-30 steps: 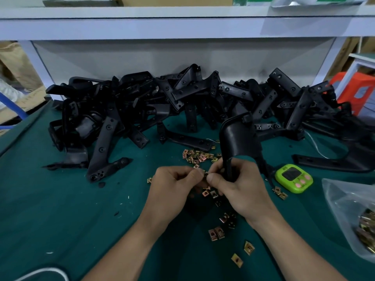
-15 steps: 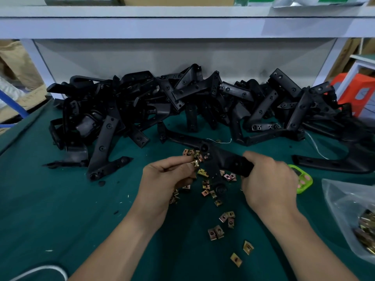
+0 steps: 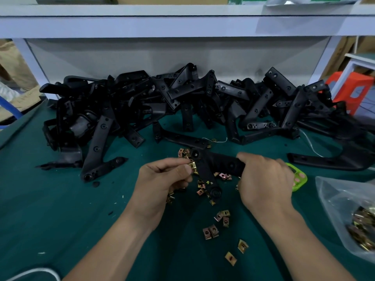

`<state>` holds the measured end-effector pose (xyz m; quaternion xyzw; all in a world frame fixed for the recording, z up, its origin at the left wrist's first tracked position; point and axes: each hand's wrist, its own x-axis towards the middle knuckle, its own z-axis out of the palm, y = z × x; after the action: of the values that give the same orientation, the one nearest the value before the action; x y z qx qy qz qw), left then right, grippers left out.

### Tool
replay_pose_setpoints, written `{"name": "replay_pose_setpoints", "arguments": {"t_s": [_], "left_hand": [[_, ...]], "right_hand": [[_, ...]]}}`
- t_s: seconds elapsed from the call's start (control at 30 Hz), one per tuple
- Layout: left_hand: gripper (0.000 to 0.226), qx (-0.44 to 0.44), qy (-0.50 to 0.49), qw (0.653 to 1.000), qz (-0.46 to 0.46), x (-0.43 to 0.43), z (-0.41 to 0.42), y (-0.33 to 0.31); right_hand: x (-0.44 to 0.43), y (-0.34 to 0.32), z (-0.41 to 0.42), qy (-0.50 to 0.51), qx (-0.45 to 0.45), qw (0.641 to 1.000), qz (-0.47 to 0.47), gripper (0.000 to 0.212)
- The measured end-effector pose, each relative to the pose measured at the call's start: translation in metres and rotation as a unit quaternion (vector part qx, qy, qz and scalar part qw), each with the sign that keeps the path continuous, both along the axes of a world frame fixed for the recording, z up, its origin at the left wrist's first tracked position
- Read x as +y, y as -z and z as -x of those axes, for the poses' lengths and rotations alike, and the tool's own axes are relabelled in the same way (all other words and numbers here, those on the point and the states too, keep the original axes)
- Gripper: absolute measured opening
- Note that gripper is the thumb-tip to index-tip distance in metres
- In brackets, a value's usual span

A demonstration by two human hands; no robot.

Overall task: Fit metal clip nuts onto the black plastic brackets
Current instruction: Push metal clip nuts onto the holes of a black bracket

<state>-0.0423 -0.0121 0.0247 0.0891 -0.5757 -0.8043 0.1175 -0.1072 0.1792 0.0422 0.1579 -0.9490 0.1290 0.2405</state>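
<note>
- Head view: right hand [image 3: 263, 183] wraps the black angled plastic bracket [image 3: 221, 164], held mid-bench with its long arm running 3 to 9 o'clock.
- Left hand [image 3: 162, 185] pinches a brass-coloured metal clip nut [image 3: 192, 166] against the bracket's 9 o'clock edge; the left hand is nearer.

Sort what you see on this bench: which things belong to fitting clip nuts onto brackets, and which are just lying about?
Job in hand:
held bracket, gripped by the right hand
clip nut, pinched by the left hand
loose clip nuts
bracket pile
bag of clip nuts

Lying about:
green timer
orange stool
</note>
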Motion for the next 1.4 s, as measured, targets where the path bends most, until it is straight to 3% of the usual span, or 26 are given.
{"name": "replay_pose_setpoints", "arguments": {"t_s": [0.3,0.4,0.57,0.7,1.0,1.17,1.3,1.4], "left_hand": [[0.015,-0.013,-0.020,1.000,-0.018,-0.001,0.000,-0.002],[0.019,-0.016,-0.028,0.999,-0.034,0.000,-0.002,-0.005],[0.019,-0.031,-0.036,0.998,-0.039,0.003,-0.003,-0.007],[0.005,-0.047,-0.041,0.998,-0.023,0.004,-0.004,-0.006],[0.026,-0.112,-0.050,0.991,-0.059,0.007,-0.005,-0.007],[0.024,-0.128,-0.055,0.986,-0.092,0.008,-0.004,-0.010],[0.006,-0.142,-0.034,0.987,-0.062,0.000,-0.003,-0.016],[0.017,-0.171,-0.028,0.985,-0.023,-0.010,-0.003,-0.017]], "right_hand": [[-0.006,0.007,0.000,0.022,0.044,0.999,-0.005,0.048],[-0.009,0.007,-0.001,0.041,0.052,0.998,-0.009,0.044],[-0.010,0.007,-0.002,0.048,0.042,0.998,-0.020,0.041],[-0.011,0.008,-0.004,0.053,0.025,0.998,-0.040,0.039],[-0.014,0.010,-0.007,0.044,0.036,0.998,-0.037,0.037],[-0.017,0.009,-0.009,0.050,0.015,0.998,-0.047,0.037],[-0.022,0.010,-0.012,0.050,0.010,0.993,-0.106,0.031],[-0.025,0.010,-0.016,0.029,0.035,0.995,-0.084,0.035]]}}
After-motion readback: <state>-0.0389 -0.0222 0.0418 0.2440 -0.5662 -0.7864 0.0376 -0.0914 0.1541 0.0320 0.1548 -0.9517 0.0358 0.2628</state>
